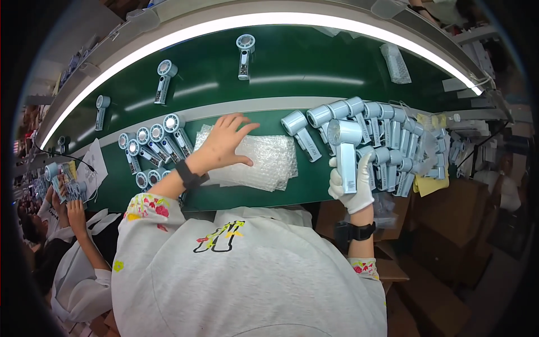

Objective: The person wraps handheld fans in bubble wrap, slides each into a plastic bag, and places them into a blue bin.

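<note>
My right hand [358, 188], in a white glove, is wrapped round the handle of a light blue handheld fan [347, 151], its round head pointing up. Bare and with fingers spread, my left hand [222, 147] is over the left part of a stack of clear bubble wrap bags [266, 163]; whether it touches them I cannot tell. Several more fans [387, 129] lie close together in rows to the right, partly behind the held one. Another group of fans [157, 137] lies left of my left hand, some hidden by my forearm.
Beyond a pale rail, single fans [243, 59] lie spaced along a green surface [309, 67], with a bubble-wrapped item [396, 63] at far right. Yellow cloth or paper [433, 184] sits at the right table edge. A co-worker's hands [76, 213] hold fans at far left. Cardboard boxes [449, 210] stand lower right.
</note>
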Demonstrator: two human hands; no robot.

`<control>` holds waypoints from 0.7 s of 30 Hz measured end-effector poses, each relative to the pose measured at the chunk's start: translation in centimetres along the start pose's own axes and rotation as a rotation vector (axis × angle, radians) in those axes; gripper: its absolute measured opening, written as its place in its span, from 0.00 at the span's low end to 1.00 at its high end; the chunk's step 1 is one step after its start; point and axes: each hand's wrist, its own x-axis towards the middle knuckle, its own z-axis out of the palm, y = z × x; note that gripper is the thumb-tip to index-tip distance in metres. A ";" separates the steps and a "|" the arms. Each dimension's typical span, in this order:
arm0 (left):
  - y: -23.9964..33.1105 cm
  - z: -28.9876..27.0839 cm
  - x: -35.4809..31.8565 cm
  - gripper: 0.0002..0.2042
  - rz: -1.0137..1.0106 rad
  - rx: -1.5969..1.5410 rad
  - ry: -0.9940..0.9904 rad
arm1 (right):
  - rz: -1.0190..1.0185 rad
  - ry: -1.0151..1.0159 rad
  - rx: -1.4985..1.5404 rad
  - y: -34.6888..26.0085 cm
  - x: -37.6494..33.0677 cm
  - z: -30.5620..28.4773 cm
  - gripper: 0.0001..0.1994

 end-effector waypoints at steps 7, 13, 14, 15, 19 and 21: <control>8.4 9.1 -2.2 0.17 -0.562 -0.460 0.185 | -0.292 0.219 -0.696 1.6 1.6 2.0 0.31; 8.7 11.7 -1.8 0.10 -0.667 -0.251 0.413 | -1.256 0.511 -1.960 0.1 2.4 4.1 0.16; 8.8 11.5 -1.8 0.09 -0.724 -0.315 0.424 | -1.259 0.496 -1.964 -0.4 2.5 4.2 0.16; 9.0 11.3 -1.7 0.09 -0.779 -0.379 0.434 | -0.732 0.346 -1.577 -1.1 2.5 4.2 0.16; 9.3 9.9 -1.6 0.08 -0.776 -0.460 0.487 | 0.193 0.109 -0.816 -1.7 2.3 4.7 0.19; 9.2 9.9 -2.1 0.08 -0.783 -0.445 0.509 | 0.118 0.198 -1.061 -0.9 2.2 5.1 0.21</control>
